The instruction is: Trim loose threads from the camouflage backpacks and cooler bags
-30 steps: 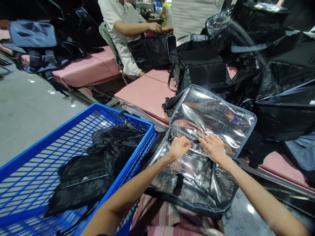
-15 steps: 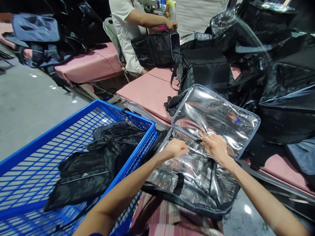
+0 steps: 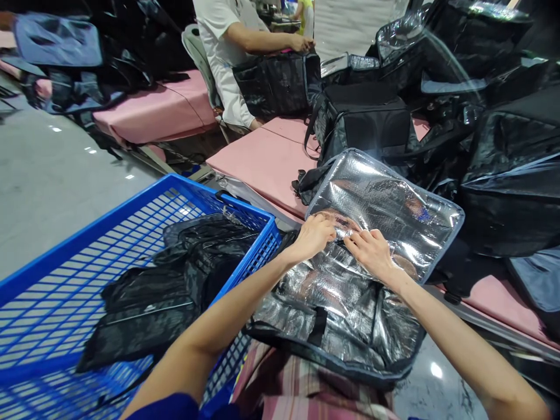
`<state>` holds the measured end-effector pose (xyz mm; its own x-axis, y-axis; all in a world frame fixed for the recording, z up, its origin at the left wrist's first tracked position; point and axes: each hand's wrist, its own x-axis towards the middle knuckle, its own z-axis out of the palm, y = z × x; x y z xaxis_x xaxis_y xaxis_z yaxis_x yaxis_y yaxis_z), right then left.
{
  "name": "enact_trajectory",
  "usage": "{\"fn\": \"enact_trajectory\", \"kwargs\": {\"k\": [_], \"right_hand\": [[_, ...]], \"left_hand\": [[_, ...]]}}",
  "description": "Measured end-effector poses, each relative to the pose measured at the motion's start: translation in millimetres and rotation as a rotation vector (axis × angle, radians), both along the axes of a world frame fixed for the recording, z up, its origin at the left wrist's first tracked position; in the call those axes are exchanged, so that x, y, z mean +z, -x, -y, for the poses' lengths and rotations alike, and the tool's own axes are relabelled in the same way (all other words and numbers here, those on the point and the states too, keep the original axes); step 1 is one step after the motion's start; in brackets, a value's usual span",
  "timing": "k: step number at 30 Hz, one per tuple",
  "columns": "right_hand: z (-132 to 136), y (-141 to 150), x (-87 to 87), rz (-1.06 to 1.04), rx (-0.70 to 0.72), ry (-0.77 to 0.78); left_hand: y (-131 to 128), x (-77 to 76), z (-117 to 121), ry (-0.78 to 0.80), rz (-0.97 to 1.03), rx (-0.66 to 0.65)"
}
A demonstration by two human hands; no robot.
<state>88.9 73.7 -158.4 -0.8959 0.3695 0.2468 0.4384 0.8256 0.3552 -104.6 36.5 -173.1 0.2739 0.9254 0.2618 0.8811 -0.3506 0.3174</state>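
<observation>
An insulated bag point(image 3: 336, 303) with a shiny silver foil lining lies open across my lap and the table edge. Its foil-lined lid point(image 3: 394, 204), bordered by grey piping, is folded back away from me. My left hand point(image 3: 315, 235) has its fingers curled over the seam between lid and body, near the left corner. Close beside it, my right hand point(image 3: 371, 252) grips the same seam with bent fingers. The fabric between the fingertips is partly hidden. A black strap point(image 3: 318, 325) lies on the lining near the front rim.
A blue plastic basket point(image 3: 79, 242) on my left holds folded black bags point(image 3: 175, 286). Ahead is a pink-topped table point(image 3: 258, 157), with several black bags point(image 3: 371, 122) piled to the right. Across it, a person in white point(image 3: 223, 52) handles another black bag point(image 3: 280, 84).
My left hand has moved forward from above the lining onto the lid seam, its fist becoming a grip there. My right hand has shifted slightly left along the seam.
</observation>
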Motion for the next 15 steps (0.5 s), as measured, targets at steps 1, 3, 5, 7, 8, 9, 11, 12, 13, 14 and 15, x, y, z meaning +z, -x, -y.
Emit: {"fn": "enact_trajectory", "kwargs": {"k": [1,3,5,7,8,9,11,12,13,14,15], "right_hand": [[-1.8,1.4,2.0,0.004,0.019,-0.003],[-5.4,3.8,6.2,0.015,0.055,0.015],[-8.0,4.2,9.7,0.028,0.069,0.067],[-8.7,2.1,11.5,0.017,0.038,0.126],[-8.3,0.4,11.7,0.002,0.007,0.145],[-7.5,-1.4,11.5,-0.015,-0.023,0.151],[-5.1,-3.7,10.3,-0.035,-0.059,0.138],[-3.7,-4.0,9.5,-0.033,-0.061,0.130],[-2.5,-3.8,8.8,-0.025,-0.057,0.131],[-1.6,-3.5,8.1,-0.019,-0.053,0.145],[-0.9,-3.5,7.6,-0.025,-0.060,0.173]], "left_hand": [[0.6,0.3,-1.4,0.013,0.005,-0.010],[1.3,0.6,-4.0,0.031,0.010,-0.024],[1.7,0.4,-5.9,0.031,0.015,-0.033],[2.0,-0.1,-7.2,0.029,0.020,-0.035],[2.1,-0.3,-7.6,0.031,0.024,-0.037],[2.1,-0.5,-8.0,0.032,0.029,-0.038],[2.1,-0.8,-8.7,0.028,0.036,-0.038],[2.1,-1.0,-9.0,0.027,0.036,-0.042],[2.2,-1.3,-9.1,0.028,0.033,-0.044],[2.3,-1.7,-8.8,0.030,0.029,-0.044],[2.6,-2.4,-7.9,0.032,0.025,-0.046]]}}
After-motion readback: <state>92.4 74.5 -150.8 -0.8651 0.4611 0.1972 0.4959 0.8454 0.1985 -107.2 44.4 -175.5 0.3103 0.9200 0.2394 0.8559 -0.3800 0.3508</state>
